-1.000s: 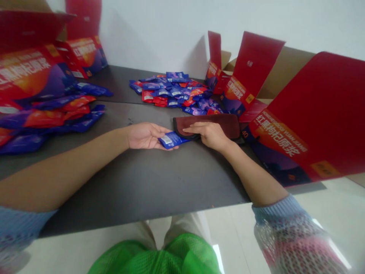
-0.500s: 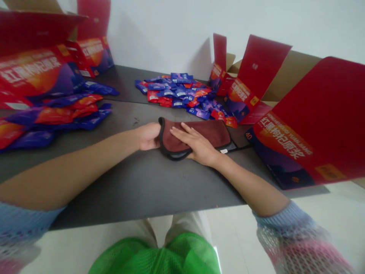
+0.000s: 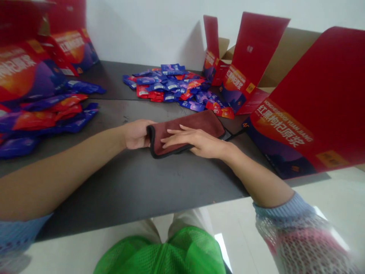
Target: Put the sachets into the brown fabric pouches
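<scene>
A folded brown cloth [image 3: 203, 122] with black edging lies at a slant over the dark grey table [image 3: 159, 182]. At its left end, my left hand [image 3: 138, 134] is closed on the edge, with its fingertips partly hidden behind the cloth. My right hand [image 3: 199, 141] rests on top of the cloth, its fingers stretched out and spread. A curled lip shows along the left edge of the cloth. Beyond it sits a heap of blue and red sachets [image 3: 171, 85], apart from both hands.
To the right stand open red cartons, the nearest a large box [image 3: 308, 125] by my right forearm. Further red cartons, one a box [image 3: 72, 49], stand at the left back. Several more sachets [image 3: 57, 110] lie beyond my left forearm. A white wall rises behind the table.
The cloth has tilted, its left end now lower and nearer than its right. My left hand still grips that end, and my right hand has turned flatter across it. The view has shifted slightly.
</scene>
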The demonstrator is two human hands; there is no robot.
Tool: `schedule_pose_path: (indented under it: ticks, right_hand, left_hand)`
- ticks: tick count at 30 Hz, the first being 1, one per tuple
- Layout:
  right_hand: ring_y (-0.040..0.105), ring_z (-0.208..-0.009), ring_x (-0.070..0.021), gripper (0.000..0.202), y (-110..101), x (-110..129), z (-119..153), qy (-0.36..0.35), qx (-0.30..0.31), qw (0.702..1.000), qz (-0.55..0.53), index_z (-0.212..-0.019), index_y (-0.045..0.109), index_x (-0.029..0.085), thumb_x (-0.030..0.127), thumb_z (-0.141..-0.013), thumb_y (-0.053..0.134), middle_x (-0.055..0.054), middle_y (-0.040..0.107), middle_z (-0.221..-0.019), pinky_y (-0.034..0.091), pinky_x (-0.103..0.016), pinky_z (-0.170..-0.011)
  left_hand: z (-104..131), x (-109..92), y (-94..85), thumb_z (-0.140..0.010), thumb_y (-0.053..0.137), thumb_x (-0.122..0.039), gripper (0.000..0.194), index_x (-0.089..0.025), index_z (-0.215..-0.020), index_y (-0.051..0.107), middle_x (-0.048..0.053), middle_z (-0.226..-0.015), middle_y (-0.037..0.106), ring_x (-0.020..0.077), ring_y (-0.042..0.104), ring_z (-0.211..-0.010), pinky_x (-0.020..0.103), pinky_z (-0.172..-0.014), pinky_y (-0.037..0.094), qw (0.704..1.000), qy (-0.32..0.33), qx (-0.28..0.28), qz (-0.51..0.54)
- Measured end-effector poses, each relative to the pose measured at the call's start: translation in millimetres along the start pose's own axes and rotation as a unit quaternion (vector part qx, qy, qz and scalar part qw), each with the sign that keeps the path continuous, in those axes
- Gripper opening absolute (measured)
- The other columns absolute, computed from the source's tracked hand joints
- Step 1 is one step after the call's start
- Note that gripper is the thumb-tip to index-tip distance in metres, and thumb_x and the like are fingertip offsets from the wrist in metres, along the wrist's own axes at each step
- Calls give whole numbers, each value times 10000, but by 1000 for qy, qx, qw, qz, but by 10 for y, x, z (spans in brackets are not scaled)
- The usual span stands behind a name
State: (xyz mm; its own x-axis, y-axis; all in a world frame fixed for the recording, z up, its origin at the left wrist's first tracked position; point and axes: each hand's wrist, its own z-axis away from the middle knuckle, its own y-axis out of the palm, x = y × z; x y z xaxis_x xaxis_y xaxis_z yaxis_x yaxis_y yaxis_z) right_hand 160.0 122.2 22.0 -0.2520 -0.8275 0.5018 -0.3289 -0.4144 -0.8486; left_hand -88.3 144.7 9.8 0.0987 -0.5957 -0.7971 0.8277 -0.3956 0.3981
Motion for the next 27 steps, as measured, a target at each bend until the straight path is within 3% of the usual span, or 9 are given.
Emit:
schedule_pose_path:
  ticks: [5, 8, 11, 13, 16, 18, 20, 24, 27]
  right_hand:
    - [543, -1414, -181, 562, -156, -13, 73, 35, -13, 999, 21, -1253, 726, 291, -16, -889, 428, 20, 728, -1335, 324, -476, -1245]
    - [534, -1424, -213, 558, -240, -82, 121, 75, -27, 994, 80, -1258, 734, 301, -14, -890, 457, 25, 738, -1316, 317, -502, -1250]
    - [463, -1478, -229, 591, -300, -184, 168, 133, -21, 980, 149, -1326, 697, 338, -3, -901, 471, 55, 700, -1382, 263, -533, -1273]
    - [486, -1464, -241, 571, -325, -253, 201, 198, -28, 960, 194, -1355, 680, 357, 39, -920, 493, 50, 661, -1438, 327, -510, -1250]
    - [586, -1371, -297, 540, -343, -327, 244, 305, -82, 918, 240, -1398, 650, 382, 126, -939, 527, 15, 653, -1451, 462, -510, -1150]
    - [624, -1323, -310, 536, -339, -330, 252, 336, -137, 905, 221, -1458, 600, 357, 178, -958, 522, -5, 664, -1437, 492, -506, -1115]
    - [614, -1337, -286, 532, -312, -272, 228, 314, -204, 913, 161, -1498, 559, 298, 206, -979, 491, -12, 652, -1454, 474, -474, -1138]
    - [597, -1355, -225, 492, -147, -6, 106, 197, -307, 930, 39, -1475, 565, 265, 231, -1003, 431, 17, 655, -1446, 458, -414, -1159]
    - [595, -1361, -216, 512, 42, 184, 10, 156, -251, 955, 0, -1514, 512, 267, 237, -1009, 440, -1, 643, -1463, 448, -411, -1169]
  left_hand:
    - [-5, -12, -41, -827, 496, 69, 487, -40, -1273, 655, 183, -979, 800, 269, 796, -846, 379, -778, 662, 999, -16, 8, -45]
    - [-24, -10, -42, -849, 558, 24, 476, -30, -1318, 614, 214, -992, 792, 318, 797, -874, 447, -814, 657, 999, -20, 23, -35]
    - [-26, 15, 44, -879, 528, 0, 497, -20, -1374, 565, 214, -952, 789, 324, 799, -845, 465, -842, 647, 998, -21, -42, -40]
    - [-10, 39, 136, -868, 506, 23, 526, -4, -1392, 545, 205, -915, 788, 310, 797, -787, 465, -837, 647, 994, -11, -101, -49]
    - [28, 63, 245, -865, 495, 46, 528, 22, -1391, 541, 200, -873, 782, 291, 791, -748, 426, -795, 655, 988, 10, -146, -54]
    - [47, 68, 270, -872, 483, 52, 518, 36, -1387, 539, 204, -866, 779, 289, 791, -755, 394, -753, 658, 987, 17, -150, -47]
    - [54, 69, 268, -874, 478, 52, 505, 43, -1375, 546, 207, -869, 778, 291, 791, -763, 380, -731, 658, 989, 21, -140, -32]
    - [52, 78, 253, -833, 517, 66, 458, 19, -1278, 615, 203, -894, 782, 300, 788, -771, 413, -758, 657, 992, 32, -121, -13]
    - [60, 74, 248, -891, 530, -3, 319, -15, -1177, 670, 200, -965, 787, 283, 777, -808, 447, -808, 646, 993, 62, -100, -1]
